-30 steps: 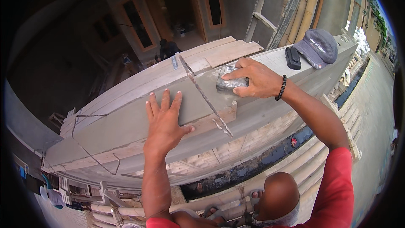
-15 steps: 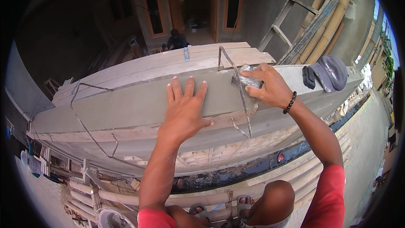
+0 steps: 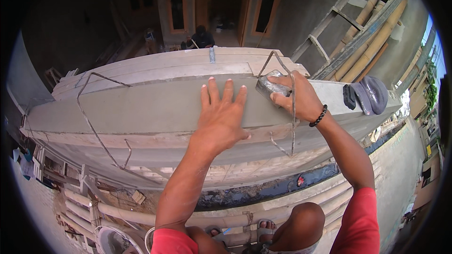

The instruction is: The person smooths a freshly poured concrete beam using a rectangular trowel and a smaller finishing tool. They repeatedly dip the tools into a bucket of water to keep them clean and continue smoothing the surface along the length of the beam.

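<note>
My left hand (image 3: 221,115) lies with fingers spread on the grey cement top of a long ledge (image 3: 132,108), its thumb by a wooden form board (image 3: 70,139) along the near side. My right hand (image 3: 301,95) is closed round a smudged metallic grey block (image 3: 266,81) on the cement surface, beside a bent steel rod clamp (image 3: 293,136) that straddles the ledge. A second bent rod clamp (image 3: 88,117) spans the ledge at left. Right of my right hand lie a grey cap (image 3: 375,98) and a small black object (image 3: 349,96).
Wooden planks (image 3: 165,63) lie behind the ledge; beyond them crouches a person (image 3: 202,39). A ladder (image 3: 336,35) and bamboo poles (image 3: 376,42) lean at back right. Below me are bamboo scaffold poles (image 3: 127,212), a bucket (image 3: 120,237) and a dark ditch (image 3: 263,190).
My view has turned and shifted along the ledge. My right hand keeps its grip, with the block now more tilted; my left hand still rests spread on the cement.
</note>
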### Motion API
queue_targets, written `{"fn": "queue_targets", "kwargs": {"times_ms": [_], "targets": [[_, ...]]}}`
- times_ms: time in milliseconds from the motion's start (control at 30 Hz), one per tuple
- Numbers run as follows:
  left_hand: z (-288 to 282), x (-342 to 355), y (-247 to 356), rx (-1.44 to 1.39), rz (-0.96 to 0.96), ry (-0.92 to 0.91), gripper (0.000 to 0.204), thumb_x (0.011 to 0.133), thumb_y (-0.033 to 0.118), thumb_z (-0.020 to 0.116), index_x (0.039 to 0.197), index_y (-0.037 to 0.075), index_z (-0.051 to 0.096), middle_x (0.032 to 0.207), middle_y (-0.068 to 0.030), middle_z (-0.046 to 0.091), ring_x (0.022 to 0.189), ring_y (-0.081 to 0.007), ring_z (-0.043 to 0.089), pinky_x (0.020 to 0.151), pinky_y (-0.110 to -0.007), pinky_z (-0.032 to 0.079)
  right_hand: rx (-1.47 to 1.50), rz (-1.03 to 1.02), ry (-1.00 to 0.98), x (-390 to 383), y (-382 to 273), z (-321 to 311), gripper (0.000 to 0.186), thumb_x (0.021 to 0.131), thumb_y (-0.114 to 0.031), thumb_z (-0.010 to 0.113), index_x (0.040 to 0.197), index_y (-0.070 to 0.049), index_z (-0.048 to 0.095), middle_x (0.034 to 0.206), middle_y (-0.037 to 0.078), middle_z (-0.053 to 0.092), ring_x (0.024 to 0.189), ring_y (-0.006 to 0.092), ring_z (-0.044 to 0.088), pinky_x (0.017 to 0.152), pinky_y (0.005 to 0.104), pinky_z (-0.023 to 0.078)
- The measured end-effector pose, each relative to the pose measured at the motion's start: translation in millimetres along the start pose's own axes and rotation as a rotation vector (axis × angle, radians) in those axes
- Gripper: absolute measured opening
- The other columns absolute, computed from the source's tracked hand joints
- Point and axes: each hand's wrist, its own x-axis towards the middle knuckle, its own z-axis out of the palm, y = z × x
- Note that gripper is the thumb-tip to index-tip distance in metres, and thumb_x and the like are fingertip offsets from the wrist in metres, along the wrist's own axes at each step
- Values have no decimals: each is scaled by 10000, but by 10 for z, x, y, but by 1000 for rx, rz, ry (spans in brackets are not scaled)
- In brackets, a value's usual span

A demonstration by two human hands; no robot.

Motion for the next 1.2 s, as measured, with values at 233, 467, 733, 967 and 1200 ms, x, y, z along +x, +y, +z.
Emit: {"fn": "queue_targets", "kwargs": {"times_ms": [233, 467, 733, 967, 1200], "targets": [[-11, 15, 48, 46, 22, 41, 1029, 638, 322, 884, 1485, 30, 378, 1545, -241, 313, 1455, -501, 147, 1211, -550, 99, 81, 36, -48, -72, 228, -219, 455, 761, -288, 731, 1181, -113, 718, 907, 201, 528, 907, 365, 561, 833, 434, 474], [-6, -61, -2, 149, -48, 100, 1032, 624, 387, 883, 1458, 6, 410, 1526, -254, 340, 1447, -510, 166, 1197, -582, 103, 242, -277, -199, -242, 128, -309, 483, 726, -229, 753, 1194, -113, 714, 900, 144, 535, 834, 306, 545, 809, 378, 469], [-14, -24, 64, 203, -86, 121, 1056, 603, 431, 885, 1445, -10, 425, 1503, -262, 372, 1437, -517, 188, 1195, -585, 98, 214, -322, -129, -113, 56, -117, 553, 720, -347, 736, 1208, -91, 697, 953, 158, 534, 921, 302, 543, 853, 363, 440], [13, -28, 78, 201, -88, 139, 1065, 596, 470, 879, 1426, -37, 445, 1500, -268, 380, 1444, -511, 177, 1195, -582, 91, 122, -162, -213, 28, 160, -272, 495, 720, -261, 744, 1200, -146, 715, 958, 151, 555, 950, 322, 550, 904, 395, 454], [-41, -42, 46, 200, -123, 94, 1076, 591, 467, 882, 1433, -36, 439, 1506, -267, 373, 1451, -509, 163, 1197, -575, 89, 172, -275, -298, -131, 402, -395, 496, 723, -252, 741, 1208, -152, 708, 1088, 191, 577, 1028, 349, 562, 924, 410, 451]]}}
